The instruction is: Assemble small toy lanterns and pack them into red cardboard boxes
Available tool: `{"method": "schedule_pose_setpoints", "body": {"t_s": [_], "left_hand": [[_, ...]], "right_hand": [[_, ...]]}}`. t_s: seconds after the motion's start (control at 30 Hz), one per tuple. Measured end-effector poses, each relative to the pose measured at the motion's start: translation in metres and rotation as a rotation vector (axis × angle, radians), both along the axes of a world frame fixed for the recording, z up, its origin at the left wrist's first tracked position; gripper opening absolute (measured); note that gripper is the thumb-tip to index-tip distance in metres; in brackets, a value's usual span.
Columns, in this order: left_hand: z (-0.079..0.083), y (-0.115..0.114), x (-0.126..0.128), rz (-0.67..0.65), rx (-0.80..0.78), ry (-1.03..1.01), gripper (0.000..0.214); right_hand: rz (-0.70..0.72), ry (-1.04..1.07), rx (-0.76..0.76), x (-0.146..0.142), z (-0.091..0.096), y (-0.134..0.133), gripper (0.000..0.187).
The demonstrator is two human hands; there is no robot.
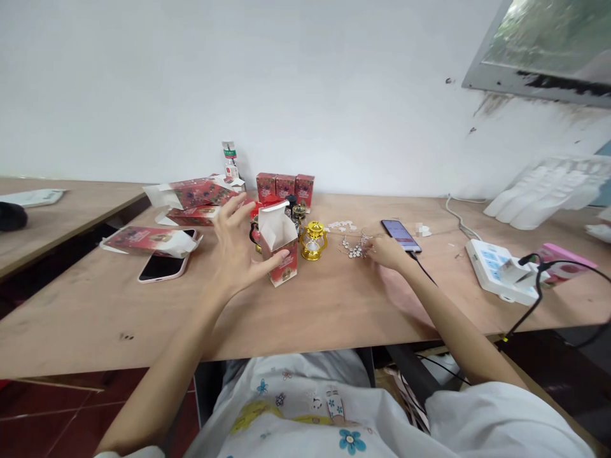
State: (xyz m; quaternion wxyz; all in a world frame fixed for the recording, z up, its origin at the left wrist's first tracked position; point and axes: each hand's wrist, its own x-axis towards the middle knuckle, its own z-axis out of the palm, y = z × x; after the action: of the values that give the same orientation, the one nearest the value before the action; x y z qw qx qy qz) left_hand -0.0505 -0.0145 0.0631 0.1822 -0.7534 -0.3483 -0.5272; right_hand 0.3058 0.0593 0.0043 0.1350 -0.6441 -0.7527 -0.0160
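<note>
My left hand (237,245) rests against a small red carton (282,245) that stands upright with its white top flaps open; the thumb touches its front and the fingers are spread apart. A gold toy lantern (314,240) stands just right of the carton, with darker lanterns (298,215) behind it. My right hand (389,252) lies on the wooden table (305,305) with its fingertips at a small heap of silvery bits (356,247). Whether it pinches one is hidden.
Three closed red cartons (285,186) stand at the back. Flat unfolded cartons (191,194) and a phone in a pink case (162,266) lie at the left. A lit phone (401,235) on a cable, a white power strip (499,270) and a pink box (563,261) sit at the right.
</note>
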Motion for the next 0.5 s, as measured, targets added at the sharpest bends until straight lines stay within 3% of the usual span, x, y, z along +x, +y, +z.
{"method": "schedule_pose_setpoints", "body": {"t_s": [0.1, 0.17, 0.23, 0.33, 0.5], "left_hand": [[0.001, -0.022, 0.016, 0.009, 0.149, -0.028, 0.06], [-0.005, -0.035, 0.033, -0.049, 0.16, 0.033, 0.046], [-0.015, -0.04, 0.056, -0.111, 0.007, 0.215, 0.038], [-0.029, -0.029, 0.092, -0.044, -0.212, 0.399, 0.047], [-0.042, 0.015, 0.13, 0.155, -0.541, 0.19, 0.079]], "right_hand": [[0.072, -0.079, -0.005, -0.002, -0.001, -0.005, 0.019], [0.108, -0.126, 0.021, -0.007, 0.0, -0.008, 0.023], [0.177, -0.182, 0.068, -0.014, 0.001, -0.011, 0.027], [0.293, -0.273, 0.116, -0.033, 0.0, -0.012, 0.029], [0.326, -0.339, 0.075, -0.065, -0.007, -0.003, 0.028]]}}
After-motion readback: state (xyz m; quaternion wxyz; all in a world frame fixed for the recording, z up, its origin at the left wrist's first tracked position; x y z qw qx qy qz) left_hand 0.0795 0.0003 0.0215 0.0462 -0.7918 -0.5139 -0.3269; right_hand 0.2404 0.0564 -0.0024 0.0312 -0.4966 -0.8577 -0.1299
